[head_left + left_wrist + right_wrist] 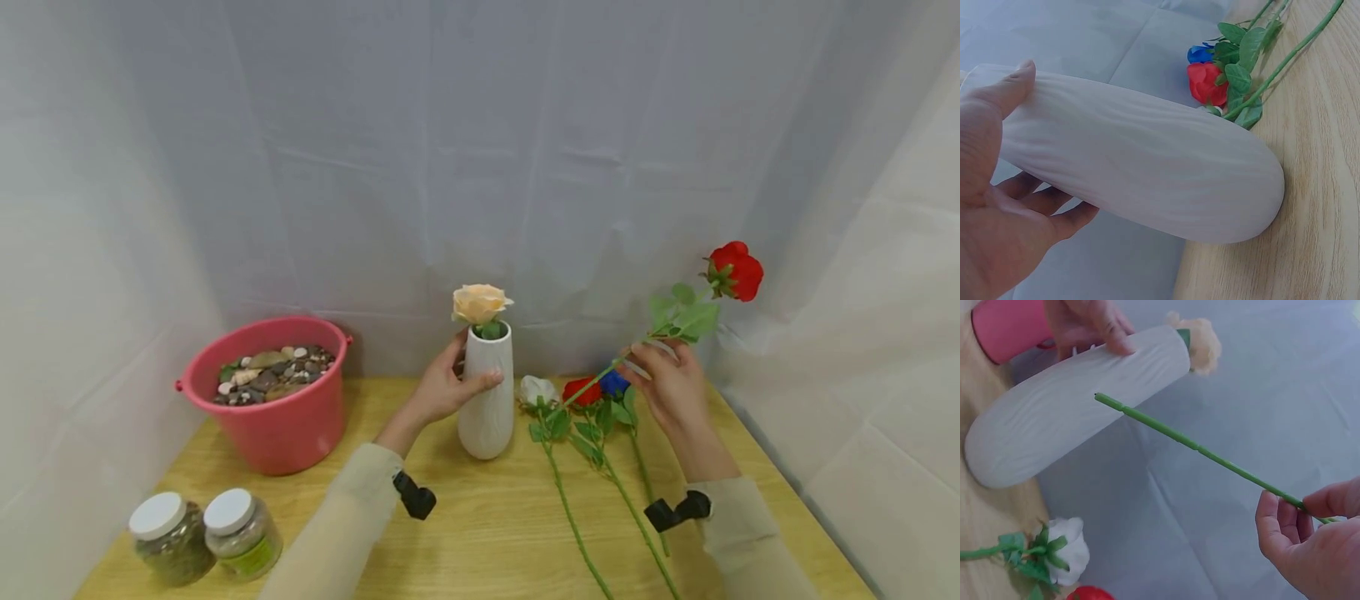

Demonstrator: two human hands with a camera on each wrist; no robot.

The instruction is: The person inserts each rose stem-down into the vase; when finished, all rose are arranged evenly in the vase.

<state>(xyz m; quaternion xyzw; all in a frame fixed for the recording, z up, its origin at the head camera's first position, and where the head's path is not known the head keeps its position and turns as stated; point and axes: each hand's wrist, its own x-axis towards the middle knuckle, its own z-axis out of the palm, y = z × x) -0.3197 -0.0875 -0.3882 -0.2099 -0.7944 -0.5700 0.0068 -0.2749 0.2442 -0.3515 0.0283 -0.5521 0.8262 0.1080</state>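
Observation:
A white ribbed vase (487, 408) stands upright on the table with a peach rose (481, 303) in its mouth. Around the vase's upper part curls my left hand (448, 387), thumb across the front. My right hand (670, 385) pinches the green stem (1210, 456) of a red rose (738, 271) between thumb and fingers. That rose's bloom points up and right, while the bare stem end slants down left toward the vase. Between the hands lie a white rose (537, 390), another red rose (582, 392) and a blue rose (614, 383), stems toward me.
At the left stands a pink bucket (288, 433) filled with pebbles and shells (273, 375). Two jars with white lids, one greenish (176, 546) and one with a green label (247, 542), sit near the front left. White cloth (420, 167) hangs behind and at both sides.

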